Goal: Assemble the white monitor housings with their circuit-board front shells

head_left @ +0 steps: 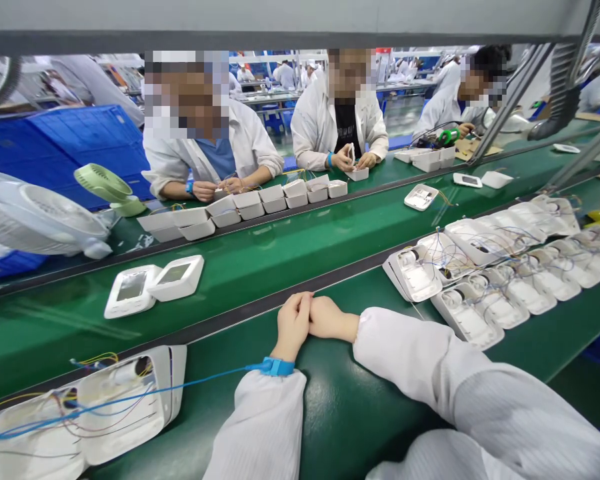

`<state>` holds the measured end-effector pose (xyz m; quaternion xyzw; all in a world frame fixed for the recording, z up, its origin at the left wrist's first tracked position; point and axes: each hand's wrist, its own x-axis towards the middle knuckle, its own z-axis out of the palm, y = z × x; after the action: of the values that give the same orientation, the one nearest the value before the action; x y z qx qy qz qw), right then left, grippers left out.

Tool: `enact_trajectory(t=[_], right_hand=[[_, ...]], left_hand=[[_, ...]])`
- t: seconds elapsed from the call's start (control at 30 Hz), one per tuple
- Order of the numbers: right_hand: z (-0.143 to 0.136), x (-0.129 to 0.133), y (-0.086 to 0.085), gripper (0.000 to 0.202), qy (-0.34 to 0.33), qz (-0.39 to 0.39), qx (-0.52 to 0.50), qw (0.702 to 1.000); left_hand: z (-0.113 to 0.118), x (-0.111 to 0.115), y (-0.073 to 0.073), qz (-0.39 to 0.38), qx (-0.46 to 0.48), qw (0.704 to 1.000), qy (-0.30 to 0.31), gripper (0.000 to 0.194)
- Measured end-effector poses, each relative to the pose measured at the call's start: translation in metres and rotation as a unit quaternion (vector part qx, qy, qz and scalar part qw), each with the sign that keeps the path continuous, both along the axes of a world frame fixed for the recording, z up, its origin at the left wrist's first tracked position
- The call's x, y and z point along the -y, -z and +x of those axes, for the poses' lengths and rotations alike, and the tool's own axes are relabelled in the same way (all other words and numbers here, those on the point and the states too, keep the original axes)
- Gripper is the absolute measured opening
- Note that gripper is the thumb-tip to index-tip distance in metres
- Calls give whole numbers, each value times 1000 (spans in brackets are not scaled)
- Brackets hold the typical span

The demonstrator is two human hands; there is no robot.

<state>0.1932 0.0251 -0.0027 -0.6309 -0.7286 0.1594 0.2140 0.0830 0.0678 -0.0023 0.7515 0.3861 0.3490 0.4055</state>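
Note:
My left hand (294,323), with a blue wrist strap (279,366) and its cord below it, rests at the front edge of the green bench (330,400). Pressed against it is my right hand (330,319). Both are closed, fingers curled and partly hidden by each other; whatever they may hold cannot be made out. White housings with wires (125,407) lie to the lower left. More open white housings (415,273) stand in rows right of my hands.
A green conveyor (280,250) runs beyond the bench, carrying white units with screens (133,290). Across it, people in white coats (250,133) handle parts beside white housings (250,203). Fans (45,213) stand at left. A grey beam (300,27) crosses overhead.

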Motion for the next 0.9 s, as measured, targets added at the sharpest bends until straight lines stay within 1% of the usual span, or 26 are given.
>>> enact_trajectory(t=[0.5, 0.9], right_hand=[[1, 0, -1, 30, -2, 1, 2, 1000], [2, -1, 2, 29, -6, 7, -2, 1000]], left_hand=[[0, 0, 0, 5, -6, 1000, 3, 35], [-1, -2, 3, 5, -16, 1000, 4, 36]])
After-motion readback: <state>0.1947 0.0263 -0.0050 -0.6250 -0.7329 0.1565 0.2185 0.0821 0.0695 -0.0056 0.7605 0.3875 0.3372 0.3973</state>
